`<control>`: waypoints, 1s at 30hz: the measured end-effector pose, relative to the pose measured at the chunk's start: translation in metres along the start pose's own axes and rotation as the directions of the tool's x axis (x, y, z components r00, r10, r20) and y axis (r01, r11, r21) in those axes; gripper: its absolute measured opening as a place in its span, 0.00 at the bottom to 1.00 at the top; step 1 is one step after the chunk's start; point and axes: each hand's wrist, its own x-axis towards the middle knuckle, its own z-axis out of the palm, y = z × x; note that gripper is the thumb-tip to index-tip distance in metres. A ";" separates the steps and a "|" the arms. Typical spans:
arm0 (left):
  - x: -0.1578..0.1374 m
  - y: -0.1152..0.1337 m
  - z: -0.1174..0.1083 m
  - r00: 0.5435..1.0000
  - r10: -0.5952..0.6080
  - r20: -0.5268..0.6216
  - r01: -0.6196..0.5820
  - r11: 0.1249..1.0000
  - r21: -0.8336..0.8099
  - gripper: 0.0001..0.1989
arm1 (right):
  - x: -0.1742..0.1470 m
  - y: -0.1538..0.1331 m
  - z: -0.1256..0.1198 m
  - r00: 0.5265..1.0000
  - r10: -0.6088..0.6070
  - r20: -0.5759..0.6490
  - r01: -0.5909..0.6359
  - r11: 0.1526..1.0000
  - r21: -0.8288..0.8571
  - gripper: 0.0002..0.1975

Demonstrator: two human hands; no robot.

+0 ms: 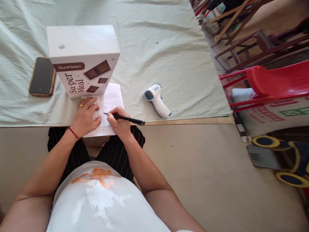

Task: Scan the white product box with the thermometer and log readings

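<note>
My right hand [120, 124] is closed round a black pen [129, 119], whose tip points left at a sheet of paper [112, 98]. I cannot tell whether the tip touches the sheet. My left hand [84, 116] lies with fingers spread on the paper's left part, near dense rows of writing. A gold ring and a red wrist cord show on it. Right behind the left hand stands a white NutriMotion box [84, 71], upright, covering part of the paper. The sheet's lower end hangs past the table's front edge.
A phone [42, 76] lies left of the box. To the right rests a white and blue infrared thermometer [158, 100]. A pale green cloth [188, 64] covers the table. Beyond its right edge are a red chair [277, 80], a printed sack [263, 116] and a wheeled yellow-and-blue object [293, 161].
</note>
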 end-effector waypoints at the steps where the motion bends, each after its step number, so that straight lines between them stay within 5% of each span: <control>1: 0.000 0.000 0.000 1.000 -0.006 0.002 0.006 1.000 0.000 0.09 | -0.001 0.000 0.000 1.000 -0.006 0.002 0.006 1.000 0.007 0.07; 30: -0.001 -0.003 0.003 0.997 0.048 -0.056 -0.047 0.999 0.019 0.08 | 0.000 0.008 0.002 0.998 -0.056 -0.008 0.056 0.998 -0.002 0.07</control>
